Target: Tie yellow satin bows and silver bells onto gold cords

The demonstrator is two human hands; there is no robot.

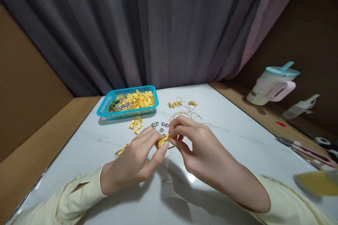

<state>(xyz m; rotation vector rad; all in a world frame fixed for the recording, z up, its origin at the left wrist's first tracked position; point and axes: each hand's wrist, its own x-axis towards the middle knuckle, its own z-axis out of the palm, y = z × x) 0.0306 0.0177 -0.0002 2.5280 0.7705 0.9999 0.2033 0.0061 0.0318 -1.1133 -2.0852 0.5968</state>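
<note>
Between the thumb and fingers of my left hand (144,151) is a small yellow ribbon bow (163,141). My right hand (194,140) is pinched at the bow's right end, and a thin gold cord (171,147) comes out beneath its fingertips. How the cord meets the bow is hidden by my fingers. Several silvery heart-shaped beads (161,130) lie just beyond my fingertips. Loose yellow bows (135,123) rest left of the beads, and a bow with a cord loop (120,150) lies beside my left hand.
A blue basket (101,109) holds yellow bows, silvery pieces and cord. Finished-looking bow loops (192,104) and loose gold cords (188,113) lie at the back. On the right are a cup (264,84), a squeeze bottle (297,109), scissors (303,149) and a blurred yellow item (318,183).
</note>
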